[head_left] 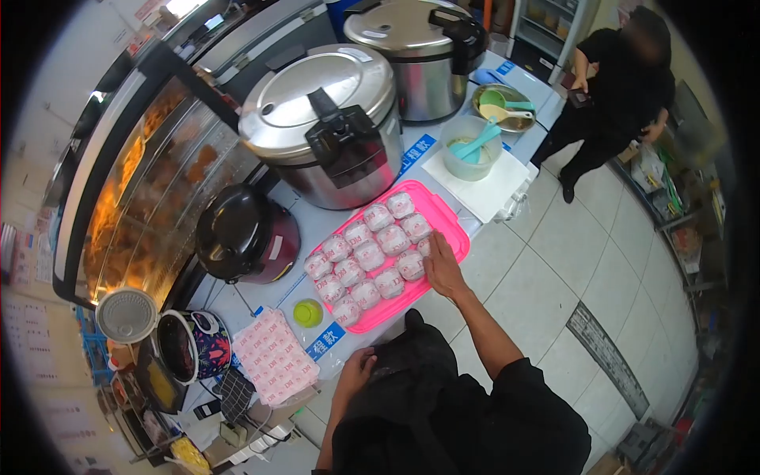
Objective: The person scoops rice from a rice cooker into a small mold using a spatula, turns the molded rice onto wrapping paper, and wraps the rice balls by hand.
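A pink tray (450, 226) lies on the table, filled with rows of round bundles in white paper with red print. My right hand (443, 267) is at the tray's right end, its fingers closed around a paper-wrapped bundle (424, 246) in the outer row. The fingers partly hide that bundle. By the table's front edge, in front of my dark clothing, my left hand (358, 370) hangs with loosely bent fingers and nothing visible in it. Left of the tray stand a small green cup (307, 313) and a stack of printed wrapping paper (273, 360).
Two large steel cookers (321, 119) and a smaller dark cooker (245, 233) stand behind the tray. A tub with a turquoise spoon (473, 150) is at the right, beside a bowl of utensils (514, 119). A person in black (617, 79) stands beyond. A lit display case (170, 174) is left.
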A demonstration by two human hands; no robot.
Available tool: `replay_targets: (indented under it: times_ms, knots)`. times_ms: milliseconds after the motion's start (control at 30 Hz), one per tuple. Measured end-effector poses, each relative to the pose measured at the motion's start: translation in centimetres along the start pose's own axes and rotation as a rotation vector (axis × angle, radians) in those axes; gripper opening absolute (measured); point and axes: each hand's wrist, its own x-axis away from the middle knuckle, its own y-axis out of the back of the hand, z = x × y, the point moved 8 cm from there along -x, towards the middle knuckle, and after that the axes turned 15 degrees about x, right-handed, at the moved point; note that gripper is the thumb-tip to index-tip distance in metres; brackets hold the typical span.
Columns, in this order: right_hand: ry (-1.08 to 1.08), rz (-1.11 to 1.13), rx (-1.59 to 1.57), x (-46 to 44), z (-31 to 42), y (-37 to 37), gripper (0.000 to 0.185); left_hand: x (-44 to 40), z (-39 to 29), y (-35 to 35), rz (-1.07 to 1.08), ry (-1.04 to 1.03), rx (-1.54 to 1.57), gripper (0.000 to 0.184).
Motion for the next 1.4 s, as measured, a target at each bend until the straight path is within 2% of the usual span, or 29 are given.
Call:
replay_targets:
  times_ms: [33, 100, 133, 200, 233, 300, 333, 400, 467, 600, 733, 800, 933, 1000, 1067, 1100, 1133, 1200, 1233, 1267, 1333, 1400]
  knots:
    - [0.018, 0.001, -0.002, -0.5, 0.0, 0.0, 0.06, 0.1, 0.0, 0.1, -0.004, 0.001, -0.018, 0.037]
    - [-0.13, 0.168, -0.203, -1.2, -1.7, -0.8, 0.06, 0.5, 0.3, 0.6, -0.012, -0.002, -0.032, 0.038]
    - [-0.118, 0.167, -0.2, -1.1, -1.8, 0.0, 0.06, 0.8, 0.8, 0.8, -0.022, -0.001, -0.028, 0.038]
    - [-0.317, -0.036, -0.347, 0.3, -3.8, 2.7, 0.057, 1.1, 1.7, 1.3, -0.048, -0.005, -0.009, 0.039]
    - [-0.298, -0.023, -0.342, 1.1, -3.7, 2.6, 0.057, 1.6, 2.4, 1.6, -0.06, 0.017, 0.012, 0.039]
    - [-0.439, -0.258, -0.437, 4.5, -4.9, 3.6, 0.048, 2.8, 4.0, 2.1, -0.094, 0.057, 0.056, 0.04]
    - [-0.423, -0.233, -0.434, 5.8, -4.2, 2.9, 0.048, 3.4, 4.5, 2.5, -0.105, 0.041, 0.06, 0.039]
    - [-0.438, -0.216, -0.352, 9.4, -3.1, 1.9, 0.037, 4.8, 6.0, 2.7, -0.125, 0.039, 0.078, 0.039]
    - [-0.379, -0.068, -0.376, 12.7, -1.5, -1.2, 0.033, 5.3, 7.8, 3.3, -0.091, 0.063, 0.037, 0.039]
    - [-0.127, 0.277, -0.473, 16.8, 6.9, -4.6, 0.024, 5.8, 11.0, 4.1, 0.022, 0.049, 0.049, 0.041]
    - [-0.029, 0.427, -0.491, 18.7, 15.4, -8.4, 0.02, 8.2, 11.0, 7.7, 0.026, 0.02, 0.047, 0.039]
    - [0.053, 0.418, -0.506, 18.9, 20.1, -10.7, 0.019, 11.2, 12.0, 11.0, -0.042, 0.014, 0.045, 0.038]
    - [0.137, 0.437, -0.441, 15.7, 30.3, -14.2, 0.015, 17.8, 15.9, 18.2, -0.207, -0.027, 0.252, 0.035]
    - [0.322, 0.257, -0.381, 13.9, 35.1, -15.9, 0.014, 21.8, 18.6, 21.4, -0.299, -0.024, 0.329, 0.033]
    - [0.275, 0.371, -0.362, 13.1, 39.5, -17.8, 0.016, 25.4, 20.9, 24.9, -0.393, -0.027, 0.354, 0.031]
    - [0.283, 0.459, -0.261, 13.2, 41.1, -19.5, 0.024, 27.1, 21.1, 26.2, -0.425, 0.016, 0.342, 0.03]
    - [0.289, 0.458, -0.274, 13.9, 42.2, -20.7, 0.024, 28.0, 22.5, 27.2, -0.435, 0.015, 0.332, 0.03]
    - [0.466, 0.395, 0.056, 15.9, 44.5, -22.3, 0.035, 29.2, 24.2, 28.7, -0.453, -0.129, 0.504, 0.032]
    - [0.45, 0.435, 0.115, 17.1, 45.6, -22.2, 0.048, 29.6, 24.3, 29.4, -0.468, -0.14, 0.537, 0.032]
    - [0.585, 0.293, 0.145, 18.6, 46.6, -22.2, 0.055, 29.3, 24.1, 30.3, -0.465, -0.156, 0.54, 0.032]
    - [0.758, 0.252, 0.206, 21.2, 48.1, -22.8, 0.061, 28.9, 24.0, 31.6, -0.516, -0.132, 0.606, 0.029]
    - [0.828, 0.272, 0.27, 21.7, 47.4, -23.3, 0.062, 27.8, 23.5, 32.8, -0.535, -0.11, 0.635, 0.03]
